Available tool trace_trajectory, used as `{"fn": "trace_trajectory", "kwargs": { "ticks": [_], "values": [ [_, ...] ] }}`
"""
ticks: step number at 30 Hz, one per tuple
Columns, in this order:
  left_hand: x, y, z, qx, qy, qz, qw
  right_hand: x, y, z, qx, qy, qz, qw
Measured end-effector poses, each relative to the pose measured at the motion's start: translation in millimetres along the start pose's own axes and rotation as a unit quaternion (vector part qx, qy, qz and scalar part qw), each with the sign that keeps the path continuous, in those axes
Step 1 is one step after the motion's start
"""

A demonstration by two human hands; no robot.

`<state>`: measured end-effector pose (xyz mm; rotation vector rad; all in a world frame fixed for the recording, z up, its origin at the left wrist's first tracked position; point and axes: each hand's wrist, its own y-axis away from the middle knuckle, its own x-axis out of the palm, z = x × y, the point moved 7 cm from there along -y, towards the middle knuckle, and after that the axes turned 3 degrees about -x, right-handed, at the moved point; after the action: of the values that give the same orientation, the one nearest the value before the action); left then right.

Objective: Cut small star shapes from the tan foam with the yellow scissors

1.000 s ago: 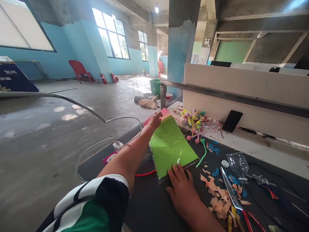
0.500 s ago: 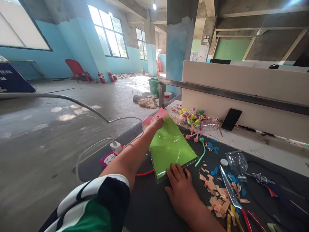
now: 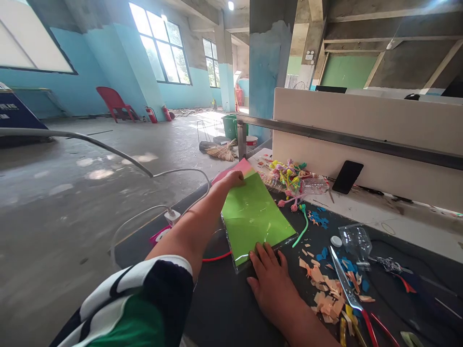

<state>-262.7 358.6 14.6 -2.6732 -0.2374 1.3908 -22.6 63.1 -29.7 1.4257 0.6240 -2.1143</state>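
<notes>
Bright green paper lies at a slant on the dark tabletop in a clear plastic sleeve. A pink sheet shows past its far end. At that far end my left hand is closed, its fingers curled at the paper's upper left edge; the fingertips are partly hidden. My right hand rests flat with spread fingers, fingertips on the sleeve's near edge. Right of it lie scissors with red handles, among peach paper scraps. A green twisted stem is beside the sleeve's right corner.
Colourful pipe-cleaner-like pieces are heaped beyond the paper. A clear plastic bottle and white cap lie on the right. A phone leans against the partition. On the left, a white charger trails a cable.
My left hand has curled more tightly, and its wrist has risen slightly. The cable by that arm has shifted a little. My right hand stays in place.
</notes>
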Motion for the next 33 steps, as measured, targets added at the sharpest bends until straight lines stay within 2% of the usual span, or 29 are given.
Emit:
{"fn": "trace_trajectory", "kwargs": {
  "ticks": [4,10,14,19,25,33],
  "values": [
    [0.0,-0.3,3.9,-0.028,-0.037,0.038,0.998,-0.6,1.2,-0.1,-0.004,-0.002,-0.003,1.000],
    [-6.3,4.0,3.5,-0.032,-0.062,0.047,0.996,0.7,0.7,-0.1,0.000,0.000,-0.004,1.000],
    [-11.8,4.0,3.3,-0.037,-0.080,0.037,0.995,2.4,0.1,-0.8,0.002,0.002,-0.003,1.000],
    [-26.1,6.1,1.6,-0.050,-0.109,-0.009,0.993,3.9,0.0,-1.9,-0.003,-0.002,0.001,1.000],
    [-55.1,11.2,-3.5,-0.091,-0.146,-0.094,0.981,6.0,0.2,-2.0,-0.009,-0.003,0.004,1.000],
    [-120.1,12.6,-24.5,-0.129,-0.174,-0.216,0.952,2.6,1.0,0.2,-0.020,-0.002,-0.002,1.000]
  ]
}}
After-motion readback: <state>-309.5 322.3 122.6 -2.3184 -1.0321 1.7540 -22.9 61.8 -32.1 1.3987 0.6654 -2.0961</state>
